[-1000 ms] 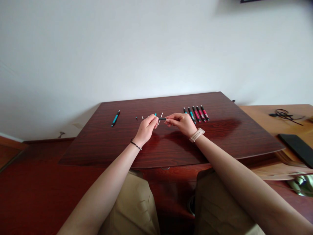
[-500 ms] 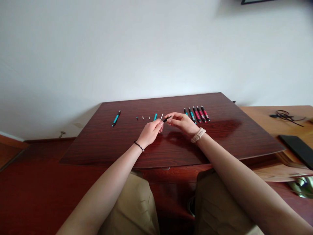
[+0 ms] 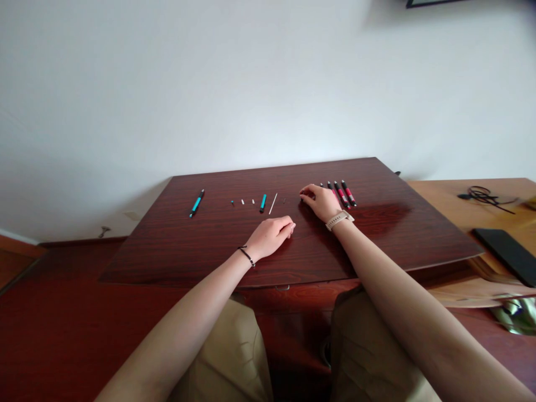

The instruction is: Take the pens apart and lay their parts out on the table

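My left hand (image 3: 274, 234) rests low over the table with its fingers curled together, and nothing shows in them. Farther right, my right hand (image 3: 319, 202) pinches a small black pen part (image 3: 302, 199) near the tabletop; the fingers hide most of it. Between the hands and the wall lie pen pieces in a row: a thin white refill (image 3: 273, 204), a blue barrel (image 3: 263, 203), a tiny spring-like piece (image 3: 285, 200), two small white pieces (image 3: 242, 201) and a small dark blue-tipped piece (image 3: 232, 202).
A whole blue and black pen (image 3: 196, 203) lies at the left of the dark wooden table (image 3: 176, 251). Several pens (image 3: 348, 193), red ones visible, lie beyond my right hand, partly hidden. A side table on the right bears a black cable (image 3: 483, 195) and a flat black object (image 3: 505, 254).
My hands have parted: the left moved down toward me, the right moved right with the black part. The refill and spring-like piece now show lying beside the blue barrel.
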The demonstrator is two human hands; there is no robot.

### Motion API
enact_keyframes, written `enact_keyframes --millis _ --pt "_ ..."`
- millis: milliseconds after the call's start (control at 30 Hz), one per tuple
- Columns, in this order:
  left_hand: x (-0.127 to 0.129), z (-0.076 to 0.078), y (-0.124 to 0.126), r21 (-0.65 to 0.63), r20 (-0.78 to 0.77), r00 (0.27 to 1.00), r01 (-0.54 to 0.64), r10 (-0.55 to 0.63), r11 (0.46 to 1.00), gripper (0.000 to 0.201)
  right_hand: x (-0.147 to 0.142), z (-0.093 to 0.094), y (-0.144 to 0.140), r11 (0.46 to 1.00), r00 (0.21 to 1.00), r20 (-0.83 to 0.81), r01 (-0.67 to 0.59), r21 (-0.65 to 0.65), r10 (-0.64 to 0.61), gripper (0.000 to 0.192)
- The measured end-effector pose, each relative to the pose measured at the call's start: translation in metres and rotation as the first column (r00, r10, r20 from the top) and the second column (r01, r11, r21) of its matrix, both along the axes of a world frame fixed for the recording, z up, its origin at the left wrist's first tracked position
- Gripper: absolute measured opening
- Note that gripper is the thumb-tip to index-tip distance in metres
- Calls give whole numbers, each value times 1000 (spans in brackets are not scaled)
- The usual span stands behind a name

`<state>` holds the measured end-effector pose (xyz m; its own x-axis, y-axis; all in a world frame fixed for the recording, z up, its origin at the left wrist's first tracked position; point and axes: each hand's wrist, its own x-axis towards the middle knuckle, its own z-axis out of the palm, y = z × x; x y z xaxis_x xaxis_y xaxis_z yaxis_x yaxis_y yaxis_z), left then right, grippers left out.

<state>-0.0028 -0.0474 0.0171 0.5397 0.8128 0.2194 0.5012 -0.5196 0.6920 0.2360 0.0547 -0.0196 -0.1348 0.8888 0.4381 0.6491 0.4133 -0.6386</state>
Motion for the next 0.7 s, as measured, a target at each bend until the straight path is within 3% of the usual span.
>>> enact_keyframes --millis 333,467,700 --pt "1 2 -1 17 -87 996 -9 10 1000 31 1 -7 5 998 991 121 55 -31 -51 27" --pt "0 3 -1 25 -89 996 -9 11 1000 31 1 -9 5 1000 990 137 23 6 -24 32" --pt "-2 1 -1 55 -97 995 -15 20 998 31 2 -6 2 996 993 119 -19 86 8 57"
